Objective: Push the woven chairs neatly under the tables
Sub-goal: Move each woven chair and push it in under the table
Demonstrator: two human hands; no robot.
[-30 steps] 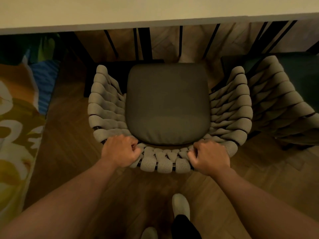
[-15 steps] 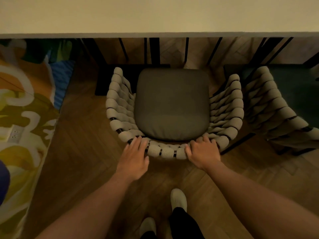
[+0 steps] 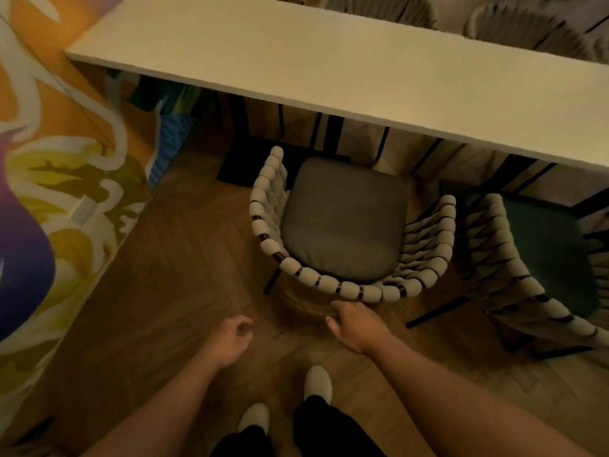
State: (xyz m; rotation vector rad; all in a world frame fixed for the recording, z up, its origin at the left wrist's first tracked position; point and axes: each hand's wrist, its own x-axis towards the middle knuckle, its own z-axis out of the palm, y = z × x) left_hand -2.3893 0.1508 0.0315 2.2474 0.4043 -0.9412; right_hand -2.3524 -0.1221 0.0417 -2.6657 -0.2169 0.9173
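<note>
One long white tabletop [image 3: 329, 61] ran slantwise across the upper part of the view, on thin black legs [image 3: 333, 133]. Two chairs stood at its near side. The first, a chair of thick pale woven rope on a black frame with a grey seat cushion [image 3: 342, 222], faced the table with its front close to the table's edge, and the whole cushion showed. Just beside it on the right stood a second pale rope-woven chair with a dark green cushion [image 3: 494, 252], its seat partly hidden by the tabletop. Beyond the table at least two more woven chairs [image 3: 514, 28] appeared, too blurred to count exactly.

Both hands were bare and held nothing. The left hand [image 3: 230, 338] hung over the wooden herringbone floor [image 3: 164, 291], well apart from the grey-cushioned chair, its fingers loosely curled towards the palm. The right hand [image 3: 357, 324] lay just beside the rope rim of that chair's back, fingers relaxed and slightly bent; whether the fingertips touched the rope could not be told.

Two pale shoes [image 3: 318, 382] showed below, under black trouser legs. A wall painted in orange, yellow and purple [image 3: 49, 159] filled the left.
</note>
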